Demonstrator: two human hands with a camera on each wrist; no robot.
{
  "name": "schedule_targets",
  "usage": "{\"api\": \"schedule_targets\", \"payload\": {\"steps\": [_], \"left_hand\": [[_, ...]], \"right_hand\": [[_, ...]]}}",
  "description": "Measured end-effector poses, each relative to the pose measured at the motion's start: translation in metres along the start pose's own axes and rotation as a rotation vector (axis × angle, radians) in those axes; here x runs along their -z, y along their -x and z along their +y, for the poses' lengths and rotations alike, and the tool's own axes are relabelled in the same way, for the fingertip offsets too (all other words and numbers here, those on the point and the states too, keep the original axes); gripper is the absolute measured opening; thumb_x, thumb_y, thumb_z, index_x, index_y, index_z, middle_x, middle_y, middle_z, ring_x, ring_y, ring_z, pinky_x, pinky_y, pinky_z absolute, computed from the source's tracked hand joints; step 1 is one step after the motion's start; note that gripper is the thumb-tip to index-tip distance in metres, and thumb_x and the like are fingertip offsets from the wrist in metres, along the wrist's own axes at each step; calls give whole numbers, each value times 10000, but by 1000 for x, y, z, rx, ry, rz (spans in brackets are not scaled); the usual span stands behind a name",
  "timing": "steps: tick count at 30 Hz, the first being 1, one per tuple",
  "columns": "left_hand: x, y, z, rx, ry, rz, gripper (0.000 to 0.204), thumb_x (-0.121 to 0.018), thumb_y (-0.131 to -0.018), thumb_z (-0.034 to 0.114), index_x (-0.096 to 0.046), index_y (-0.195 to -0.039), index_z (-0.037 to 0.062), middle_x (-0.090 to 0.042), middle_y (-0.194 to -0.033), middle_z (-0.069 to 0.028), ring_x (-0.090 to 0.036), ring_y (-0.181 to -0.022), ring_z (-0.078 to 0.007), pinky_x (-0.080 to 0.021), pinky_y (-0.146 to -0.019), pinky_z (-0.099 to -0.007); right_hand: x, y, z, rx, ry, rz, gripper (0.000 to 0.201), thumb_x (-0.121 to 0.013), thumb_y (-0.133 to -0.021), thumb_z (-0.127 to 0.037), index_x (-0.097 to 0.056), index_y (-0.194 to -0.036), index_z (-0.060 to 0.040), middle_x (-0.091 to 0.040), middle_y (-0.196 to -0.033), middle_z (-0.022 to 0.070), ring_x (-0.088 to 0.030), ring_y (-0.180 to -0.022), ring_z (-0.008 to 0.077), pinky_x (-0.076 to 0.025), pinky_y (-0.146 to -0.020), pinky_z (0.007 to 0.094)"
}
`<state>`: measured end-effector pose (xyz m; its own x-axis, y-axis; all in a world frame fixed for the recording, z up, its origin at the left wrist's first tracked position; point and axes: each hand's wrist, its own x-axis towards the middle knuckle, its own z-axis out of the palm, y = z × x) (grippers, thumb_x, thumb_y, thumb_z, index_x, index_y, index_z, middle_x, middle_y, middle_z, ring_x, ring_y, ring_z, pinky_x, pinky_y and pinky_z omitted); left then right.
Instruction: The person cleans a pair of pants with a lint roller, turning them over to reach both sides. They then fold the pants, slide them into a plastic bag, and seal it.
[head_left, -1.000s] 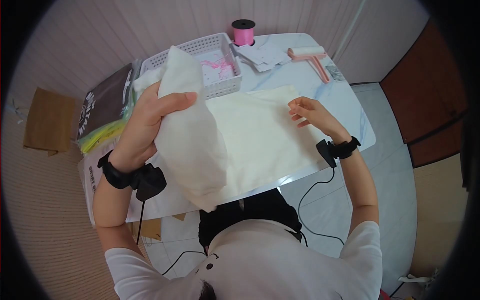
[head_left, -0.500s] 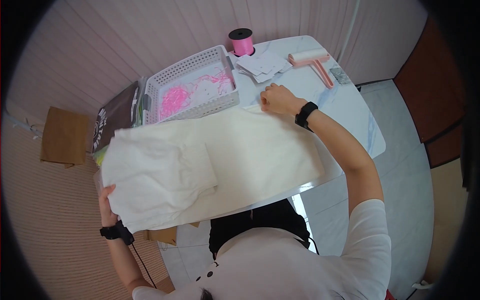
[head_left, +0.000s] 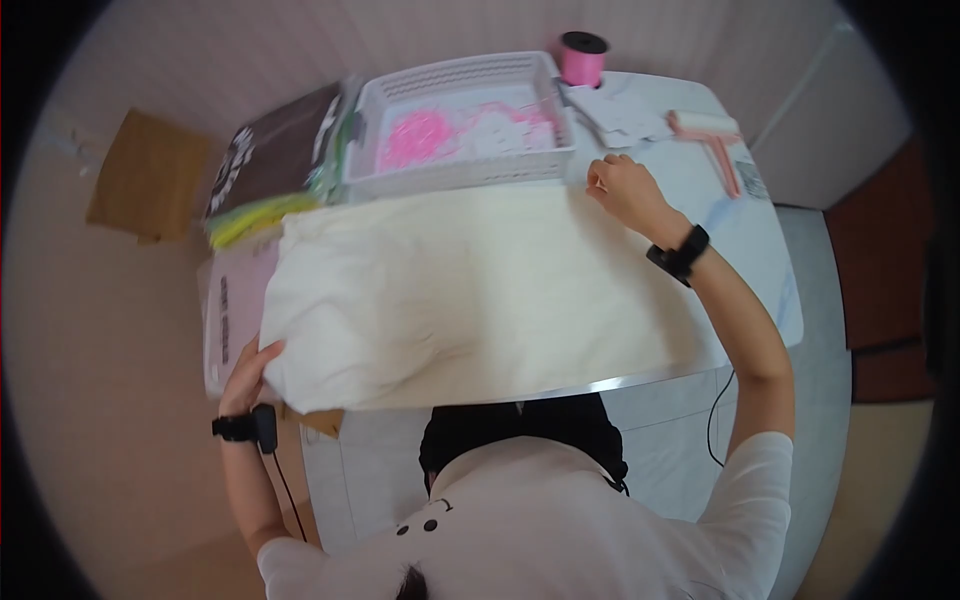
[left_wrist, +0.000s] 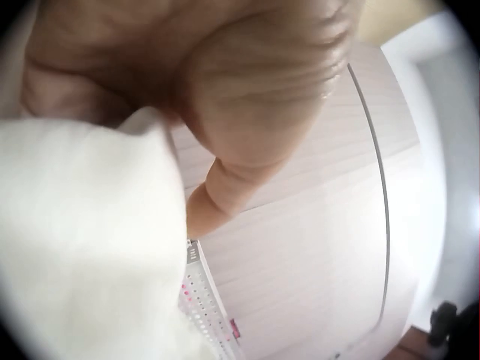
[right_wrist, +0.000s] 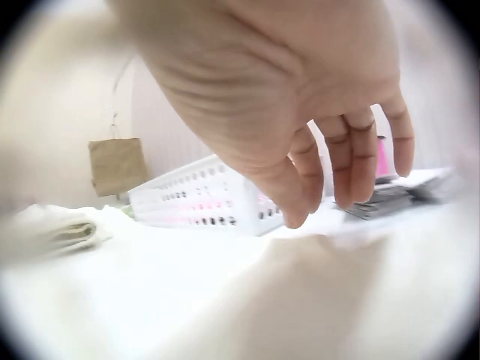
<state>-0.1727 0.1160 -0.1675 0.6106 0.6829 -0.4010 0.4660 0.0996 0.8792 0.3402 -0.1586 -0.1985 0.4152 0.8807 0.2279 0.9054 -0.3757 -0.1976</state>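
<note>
Head view's got the cream cloth (head_left: pixel 560 290) across the counter (head_left: pixel 765 270), left hand (head_left: pixel 246 380) pinching its bunched end, thumb on top, probably to steady it. Right hand's (head_left: pixel 630 192) grip looks relaxed, part-open and empty near the far edge; basket (head_left: pixel 470 176) sits behind, likely leaving elbow room.
</note>
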Motion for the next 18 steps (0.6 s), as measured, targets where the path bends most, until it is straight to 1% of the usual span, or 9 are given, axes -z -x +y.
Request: {"api": "schedule_targets", "payload": {"steps": [4,6,8,11,14,15,16,17,18], "left_hand": [[-7,19,17,77,-280,-57,592,-656,-845,217,-423,-1313,-62,-561,-1227,-131,-567,-1049,-176,-459,-902,-296],[-21,29,51,31,-139,49,568,-660,-838,204,-444,-1290,-63,-580,-1177,-134,-584,-1006,-173,-470,-873,-293],[-27,28,77,-45,9,51,536,-652,-837,179,-456,-1274,-63,-599,-1119,-118,-589,-977,-162,-481,-839,-285],[-76,35,134,-220,202,-55,515,-635,-831,146,-457,-1272,-52,-608,-1085,-104,-591,-957,-146,-483,-816,-270],[-129,16,170,-320,16,-259,564,-650,-813,159,-439,-1304,-21,-568,-1156,-104,-566,-1004,-141,-473,-846,-270],[-156,5,175,-451,-88,-299,584,-647,-816,173,-426,-1320,-21,-566,-1159,-107,-557,-1021,-144,-462,-862,-273],[-185,-7,176,-584,-190,-337,604,-644,-818,187,-413,-1336,-20,-565,-1161,-109,-547,-1038,-147,-451,-878,-277],[-213,-28,170,-795,-326,-353,694,-641,-812,202,-338,-1389,-36,-547,-1210,-147,-523,-1112,-199,-415,-943,-298],[-242,-25,180,-719,-350,-444,768,-629,-794,163,-245,-1417,-68,-512,-1254,-218,-492,-1174,-258,-384,-985,-309]], "right_hand": [[18,-9,-95,69,-498,-355,174,-637,-846,-192,-630,-839,-18,-651,-883,108,-618,-858,219,-499,-694,332],[19,-17,-134,153,-645,-499,228,-609,-894,-251,-631,-879,-24,-658,-896,95,-620,-875,193,-505,-710,329],[15,-25,-167,132,-934,-579,329,-569,-918,-342,-613,-953,-18,-653,-897,82,-615,-879,189,-513,-749,344],[16,-36,-197,-31,-1406,-697,503,-512,-928,-471,-564,-1084,4,-646,-961,94,-613,-919,205,-516,-813,377],[27,-45,-184,-150,-1880,-935,651,-482,-911,-559,-515,-1187,30,-620,-1082,129,-598,-1006,227,-496,-886,402],[32,-44,-172,-172,-2034,-1030,694,-477,-903,-582,-500,-1215,38,-607,-1127,142,-590,-1041,234,-487,-911,408],[38,-38,-159,-205,-2102,-924,703,-476,-903,-582,-485,-1236,37,-592,-1158,143,-576,-1069,237,-477,-926,409],[45,-30,-143,-236,-2164,-815,713,-476,-902,-582,-470,-1258,36,-576,-1189,145,-561,-1098,241,-468,-940,410],[53,-21,-127,-265,-2221,-703,723,-475,-902,-582,-455,-1279,35,-560,-1220,146,-546,-1126,244,-458,-955,411]]}}
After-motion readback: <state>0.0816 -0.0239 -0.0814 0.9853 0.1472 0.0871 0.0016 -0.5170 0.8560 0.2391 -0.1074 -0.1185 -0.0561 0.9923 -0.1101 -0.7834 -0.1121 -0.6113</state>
